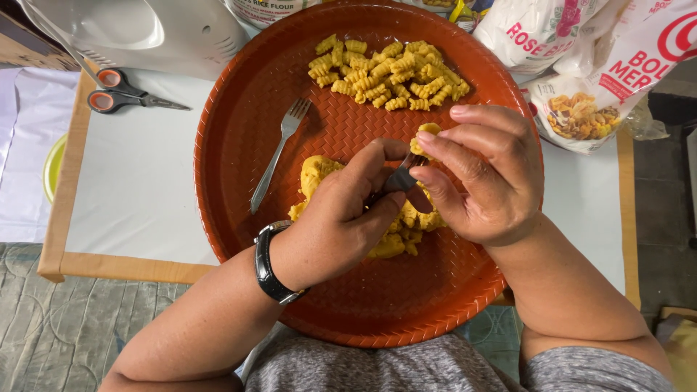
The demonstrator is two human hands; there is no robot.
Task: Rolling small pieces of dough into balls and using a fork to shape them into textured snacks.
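left hand (pixel 337 218): fingers closed on a fork (pixel 401 178), tines up, held steady over the tray (pixel 239 145)
right hand (pixel 483 178): fingers pinch a dough piece (pixel 425 138) against the tines; best rolled off with light, even pressure
dough lump (pixel 388 243): on the tray under both hands
shaped pieces (pixel 388 76): heaped at the tray's far side; spare fork (pixel 279 152) beside

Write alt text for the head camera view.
Both hands, left hand and right hand, press a yellow dough piece against a fork above a round orange tray holding ridged dough shapes, a dough lump and a second fork.
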